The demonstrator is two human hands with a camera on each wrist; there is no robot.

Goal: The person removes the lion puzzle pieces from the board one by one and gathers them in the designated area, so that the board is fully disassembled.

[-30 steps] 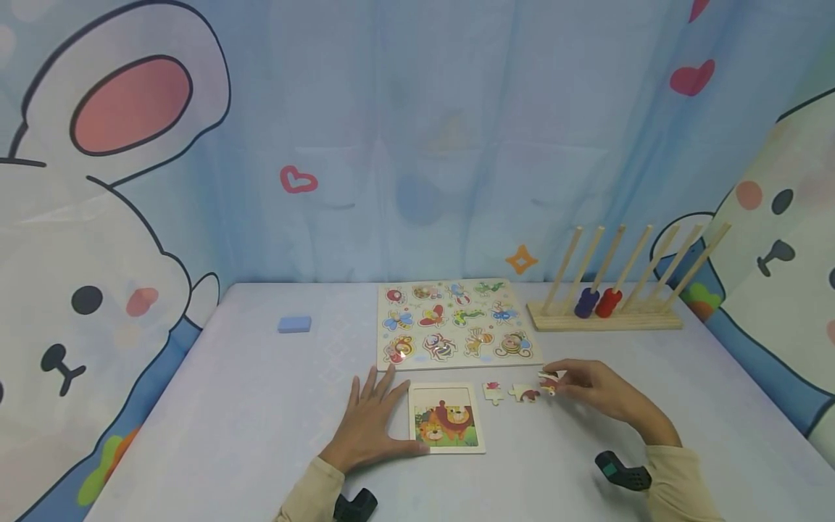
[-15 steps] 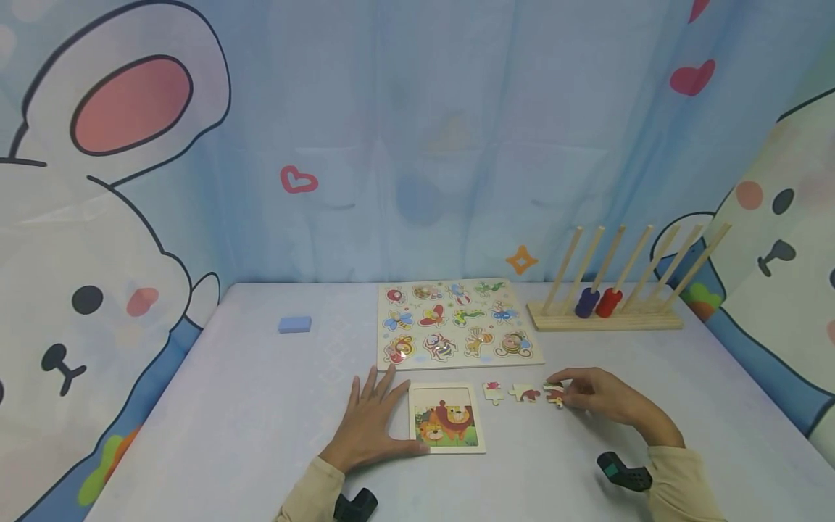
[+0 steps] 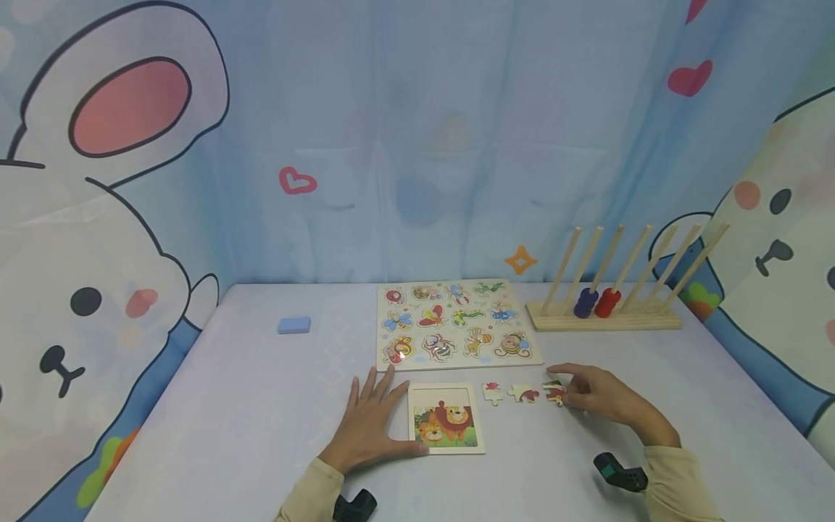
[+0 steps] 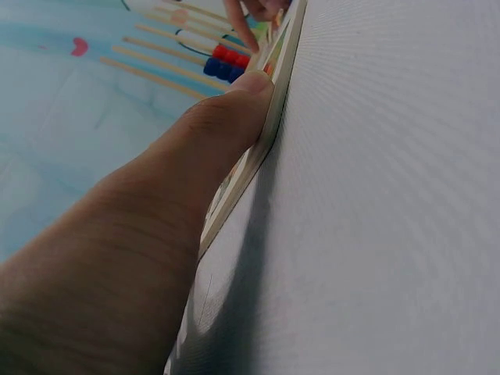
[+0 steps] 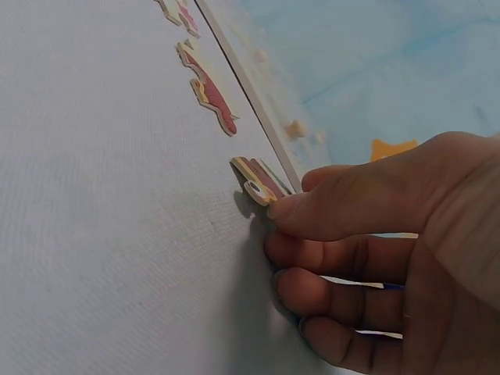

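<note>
My left hand lies with fingers spread along the left side of a small framed jigsaw puzzle showing two lions. Its thumb rests on the near left corner of the frame. Beyond the frame's right side, my right hand pinches a puzzle piece between thumb and index finger. This red-brown piece is at the right end of a row, low over the table. Left of it lie a brown-marked piece and a piece with a pink print.
A wooden insect peg board lies behind the frame. Back right stands a wooden rack with upright rods and blue and red beads. A blue block sits at the back left. A patterned curtain hangs behind the table.
The piece in my right hand has gone from tilted up to lower and slightly right, in line with the other loose pieces. My left hand has stayed in place on the frame.
</note>
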